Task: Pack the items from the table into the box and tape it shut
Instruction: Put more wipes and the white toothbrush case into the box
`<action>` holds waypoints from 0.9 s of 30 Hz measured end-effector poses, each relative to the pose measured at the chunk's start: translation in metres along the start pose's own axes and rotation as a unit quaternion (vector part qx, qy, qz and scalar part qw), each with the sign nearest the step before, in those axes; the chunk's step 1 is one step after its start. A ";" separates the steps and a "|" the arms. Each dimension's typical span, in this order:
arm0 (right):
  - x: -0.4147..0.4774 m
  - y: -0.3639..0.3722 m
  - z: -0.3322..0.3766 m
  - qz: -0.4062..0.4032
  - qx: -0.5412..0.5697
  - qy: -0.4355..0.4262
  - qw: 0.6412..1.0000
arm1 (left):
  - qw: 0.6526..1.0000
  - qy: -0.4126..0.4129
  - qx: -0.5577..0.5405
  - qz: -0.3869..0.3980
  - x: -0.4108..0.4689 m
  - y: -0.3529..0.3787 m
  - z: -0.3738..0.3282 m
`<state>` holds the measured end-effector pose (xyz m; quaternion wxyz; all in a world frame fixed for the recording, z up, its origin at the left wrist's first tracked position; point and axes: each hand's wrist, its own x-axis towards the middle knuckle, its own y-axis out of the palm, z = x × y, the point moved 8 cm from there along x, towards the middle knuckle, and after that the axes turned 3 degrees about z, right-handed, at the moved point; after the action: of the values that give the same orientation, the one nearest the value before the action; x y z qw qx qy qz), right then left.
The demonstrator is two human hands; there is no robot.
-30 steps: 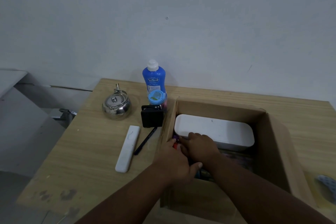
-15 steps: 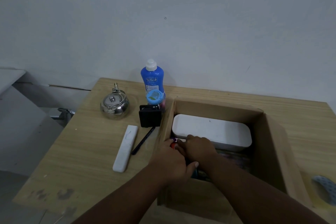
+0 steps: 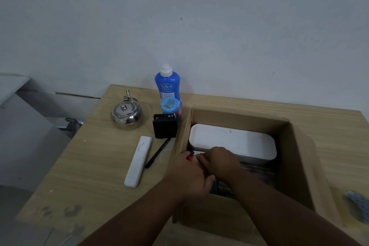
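Observation:
An open cardboard box [image 3: 295, 146] stands on the wooden table [image 3: 95, 166]. Inside it a white oblong container [image 3: 239, 140] lies along the far side, with colourful flat items [image 3: 261, 173] below it. Both my hands are in the box's near-left corner. My left hand [image 3: 189, 175] and my right hand [image 3: 221, 163] are closed together on a small bundle with red and purple tips [image 3: 189, 156], mostly hidden by my fingers. Outside the box on the left are a blue bottle [image 3: 167, 84], a blue-lidded jar [image 3: 170, 105], a black case [image 3: 165, 129], a steel kettle [image 3: 126, 115], a white bar [image 3: 138, 161] and a black pen [image 3: 157, 155].
A roll of tape [image 3: 358, 205] lies at the table's right edge beside the box. The wall runs close behind the table. The floor drops away on the left, past the table's edge.
Both hands stay pressed together in the box's near-left corner, shifting only slightly. The items on the table have not moved.

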<state>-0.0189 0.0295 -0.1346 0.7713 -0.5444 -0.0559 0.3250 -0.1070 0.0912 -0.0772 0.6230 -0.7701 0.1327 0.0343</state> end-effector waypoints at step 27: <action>-0.012 -0.013 -0.008 -0.029 0.059 -0.009 0.998 | 0.989 0.030 -0.011 -0.142 -0.007 -0.002 0.004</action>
<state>-0.0187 0.0133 -0.1231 0.8105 -0.4935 -0.0591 0.3099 -0.1131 0.0970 -0.0751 0.6088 -0.7887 0.0403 -0.0755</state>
